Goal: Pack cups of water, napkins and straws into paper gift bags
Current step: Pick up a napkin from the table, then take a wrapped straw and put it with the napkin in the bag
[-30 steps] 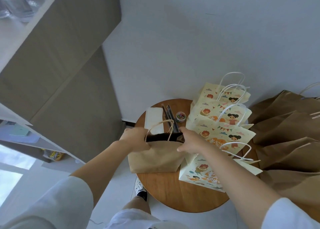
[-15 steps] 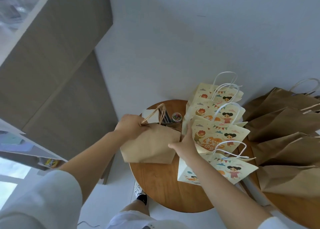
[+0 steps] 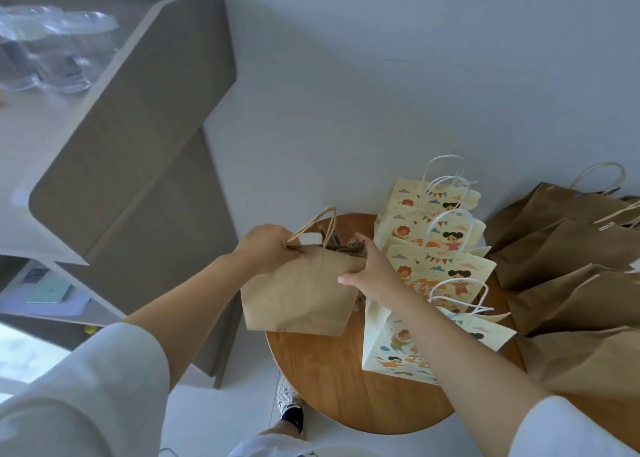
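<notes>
Head: left hand [image 3: 266, 249], right hand [image 3: 372, 276] grip brown bag [image 3: 298, 294]; cartoon bags [image 3: 440, 266]: lettering illegible.

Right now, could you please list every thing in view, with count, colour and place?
small kraft bag: one, brown, at the table's left edge
printed gift bags: four, cream with cartoon children, table's right part
large paper bags: at least four, brown, far right
round table: one, brown wood, centre
napkins: count unclear, white, seen past the kraft bag's top edge
plastic cups: several, clear, counter at upper left
counter: one, grey, left
shoe: one, black and white, floor by the table
left grip: one bare hand, holds kraft bag's left top edge
right grip: one bare hand, holds its right top edge
</notes>
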Motion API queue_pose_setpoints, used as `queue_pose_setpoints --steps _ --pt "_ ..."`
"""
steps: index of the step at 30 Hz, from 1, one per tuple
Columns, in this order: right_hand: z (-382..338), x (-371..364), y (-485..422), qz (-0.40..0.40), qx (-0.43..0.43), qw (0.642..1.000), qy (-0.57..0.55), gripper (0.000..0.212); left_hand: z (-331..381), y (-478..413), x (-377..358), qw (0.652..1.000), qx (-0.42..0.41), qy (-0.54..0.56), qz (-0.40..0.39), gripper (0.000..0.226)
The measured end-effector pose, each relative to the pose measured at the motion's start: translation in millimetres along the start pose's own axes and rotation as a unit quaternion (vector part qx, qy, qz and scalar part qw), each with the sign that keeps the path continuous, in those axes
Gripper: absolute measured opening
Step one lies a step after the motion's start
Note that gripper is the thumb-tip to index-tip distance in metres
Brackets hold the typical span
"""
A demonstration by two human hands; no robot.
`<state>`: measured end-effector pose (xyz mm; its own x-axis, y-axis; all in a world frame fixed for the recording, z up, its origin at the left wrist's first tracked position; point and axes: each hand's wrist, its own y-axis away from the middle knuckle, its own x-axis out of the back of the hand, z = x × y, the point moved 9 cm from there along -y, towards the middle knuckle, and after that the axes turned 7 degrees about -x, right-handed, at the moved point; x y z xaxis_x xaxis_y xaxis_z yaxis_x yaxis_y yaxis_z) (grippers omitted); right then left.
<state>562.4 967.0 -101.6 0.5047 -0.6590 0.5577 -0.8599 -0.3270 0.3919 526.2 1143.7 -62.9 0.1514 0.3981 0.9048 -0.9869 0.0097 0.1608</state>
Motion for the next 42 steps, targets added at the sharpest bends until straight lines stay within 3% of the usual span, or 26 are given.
queue_pose_setpoints --steps 3,7,13,18,24,27,30,33,38,42 --pt "0.5 8.5 -2.5 0.013 0.004 0.995 0.1 0.04 1.2 3.1 -11.8 1.0 0.003 -0.013 -0.022 0.021" --pt "0.9 13.6 -13.7 0.063 0.038 0.98 0.187 0.022 5.3 1.1 -30.5 0.998 0.01 -0.028 -0.054 0.023" --pt "10.4 2.3 -34.3 -0.06 0.014 0.967 0.247 0.039 -2.2 -17.9 -52.9 0.992 0.012 0.038 -0.121 0.021" --pt "13.8 -5.2 -57.9 -0.147 -0.007 0.952 0.269 0.045 -13.7 -48.9 -61.4 0.973 -0.018 0.057 -0.225 0.019" --pt "13.5 -4.4 -86.5 -0.268 -0.076 0.917 0.287 0.026 -18.6 -78.6 -56.0 0.884 -0.029 0.092 -0.457 0.032" --pt "-1.8 -5.2 -112.7 -0.304 -0.095 0.919 0.23 0.011 -29.4 -111.4 -53.6 0.861 -0.007 0.151 -0.486 0.039" --pt "-8.0 -5.5 -156.1 -0.245 -0.118 0.952 0.139 0.012 -41.9 -152.8 -67.4 0.877 -0.013 0.149 -0.457 0.037" --pt "11.3 -12.1 -206.0 -0.151 -0.155 0.969 0.117 0.037 -54.4 -193.3 -90.0 0.905 -0.026 0.127 -0.405 0.03" --pt "80.3 -30.2 -263.4 -0.017 -0.254 0.956 0.147 0.016 -73.6 -235.4 -144.5 0.93 -0.034 0.09 -0.355 0.033" --pt "116.8 -28.3 -287.0 0.069 -0.313 0.939 0.122 0.022 -92.8 -246.6 -180.5 0.944 0.0 0.084 -0.318 0.035"
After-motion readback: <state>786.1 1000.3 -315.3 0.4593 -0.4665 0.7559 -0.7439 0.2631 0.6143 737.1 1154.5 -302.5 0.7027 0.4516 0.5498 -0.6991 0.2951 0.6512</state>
